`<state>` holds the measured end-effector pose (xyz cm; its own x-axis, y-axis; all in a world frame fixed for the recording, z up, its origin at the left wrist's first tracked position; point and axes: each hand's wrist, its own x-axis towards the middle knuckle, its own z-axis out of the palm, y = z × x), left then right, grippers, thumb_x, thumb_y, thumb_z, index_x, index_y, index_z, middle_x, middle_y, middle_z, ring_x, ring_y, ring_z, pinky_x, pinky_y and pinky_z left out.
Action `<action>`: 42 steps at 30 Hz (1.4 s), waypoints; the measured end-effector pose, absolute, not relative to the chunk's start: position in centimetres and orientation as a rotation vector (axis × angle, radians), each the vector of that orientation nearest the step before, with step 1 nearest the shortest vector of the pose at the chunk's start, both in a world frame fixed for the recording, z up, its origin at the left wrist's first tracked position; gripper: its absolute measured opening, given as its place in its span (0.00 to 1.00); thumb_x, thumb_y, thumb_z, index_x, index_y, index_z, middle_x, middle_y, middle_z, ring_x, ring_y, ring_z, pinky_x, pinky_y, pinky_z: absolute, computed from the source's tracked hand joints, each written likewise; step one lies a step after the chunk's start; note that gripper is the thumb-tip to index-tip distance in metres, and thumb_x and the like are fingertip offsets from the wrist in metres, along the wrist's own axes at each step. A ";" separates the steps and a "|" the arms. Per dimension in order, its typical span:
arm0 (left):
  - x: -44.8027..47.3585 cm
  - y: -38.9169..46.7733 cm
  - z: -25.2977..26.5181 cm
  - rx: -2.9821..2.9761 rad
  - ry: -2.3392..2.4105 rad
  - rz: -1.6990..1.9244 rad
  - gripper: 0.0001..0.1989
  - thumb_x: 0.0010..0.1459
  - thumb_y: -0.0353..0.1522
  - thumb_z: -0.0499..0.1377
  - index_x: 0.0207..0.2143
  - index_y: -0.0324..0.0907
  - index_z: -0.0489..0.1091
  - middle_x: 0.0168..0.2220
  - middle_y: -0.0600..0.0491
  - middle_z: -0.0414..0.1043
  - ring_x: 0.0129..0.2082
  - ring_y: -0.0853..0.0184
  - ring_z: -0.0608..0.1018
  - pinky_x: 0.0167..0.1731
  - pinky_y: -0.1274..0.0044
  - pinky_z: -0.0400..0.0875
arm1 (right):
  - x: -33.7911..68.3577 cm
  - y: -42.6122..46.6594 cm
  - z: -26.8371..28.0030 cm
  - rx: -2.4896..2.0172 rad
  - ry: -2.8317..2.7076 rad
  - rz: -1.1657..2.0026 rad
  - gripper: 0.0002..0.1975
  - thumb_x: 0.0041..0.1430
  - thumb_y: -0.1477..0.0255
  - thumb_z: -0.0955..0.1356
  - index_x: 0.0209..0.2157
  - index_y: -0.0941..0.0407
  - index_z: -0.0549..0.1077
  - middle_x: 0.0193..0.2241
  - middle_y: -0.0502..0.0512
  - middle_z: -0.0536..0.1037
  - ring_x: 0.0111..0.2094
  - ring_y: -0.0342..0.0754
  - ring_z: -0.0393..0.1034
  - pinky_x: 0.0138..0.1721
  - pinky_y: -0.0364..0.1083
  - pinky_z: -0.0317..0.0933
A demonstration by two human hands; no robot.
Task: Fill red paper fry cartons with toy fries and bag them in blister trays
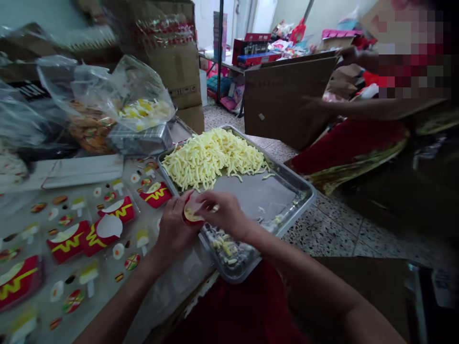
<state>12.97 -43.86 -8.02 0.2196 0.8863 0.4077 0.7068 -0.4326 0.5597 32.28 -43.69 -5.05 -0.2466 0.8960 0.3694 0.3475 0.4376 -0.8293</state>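
Observation:
My left hand [176, 230] is closed around a small red french fry carton [193, 216], its pale inside facing up. My right hand [226, 213] has its fingers pinched together at the carton's mouth; what they hold is mostly hidden, though a pale bit shows beside them. Just beyond both hands lies a metal tray [299, 184] with a heap of pale yellow fry-shaped pieces [215, 155] at its far side. Loose pieces and white powder sit in its near corner. Several flat red cartons with yellow zigzags [107, 231] lie on the table to the left.
Rows of small food-shaped pieces [73, 301] cover the table at left. Clear plastic bags [143, 95] with orange and yellow pieces stand behind, near stacked cardboard boxes [172, 62]. At right, another person's arm [373, 109] reaches beside a large open carton [287, 98].

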 end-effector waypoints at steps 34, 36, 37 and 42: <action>8.8 -46.8 -5.5 2.217 1.686 0.753 0.42 0.46 0.43 0.73 0.61 0.42 0.65 0.53 0.44 0.75 0.51 0.53 0.79 0.52 0.63 0.73 | 35.6 -39.2 -6.0 -1.439 -2.441 0.531 0.08 0.53 0.75 0.71 0.34 0.58 0.84 0.32 0.54 0.80 0.29 0.43 0.68 0.33 0.42 0.56; 9.4 -46.8 -5.3 2.214 1.674 0.743 0.42 0.46 0.43 0.73 0.62 0.42 0.64 0.55 0.44 0.74 0.53 0.52 0.78 0.53 0.62 0.73 | 35.0 -40.2 -6.9 -1.451 -2.509 0.516 0.08 0.54 0.74 0.70 0.33 0.58 0.83 0.32 0.55 0.79 0.29 0.43 0.67 0.33 0.43 0.55; 9.6 -46.9 -5.2 2.221 1.663 0.735 0.42 0.46 0.43 0.73 0.62 0.43 0.64 0.56 0.44 0.74 0.53 0.52 0.77 0.54 0.62 0.72 | 34.7 -40.5 -7.3 -1.468 -2.537 0.502 0.08 0.54 0.74 0.69 0.32 0.58 0.83 0.32 0.55 0.79 0.29 0.43 0.66 0.33 0.43 0.55; 10.2 -47.1 -5.2 2.251 1.657 0.671 0.44 0.44 0.41 0.75 0.61 0.40 0.64 0.57 0.42 0.73 0.55 0.52 0.76 0.56 0.62 0.71 | 35.2 -40.5 -9.0 -1.626 -2.381 0.468 0.08 0.52 0.74 0.68 0.29 0.59 0.81 0.28 0.54 0.78 0.27 0.43 0.65 0.30 0.43 0.52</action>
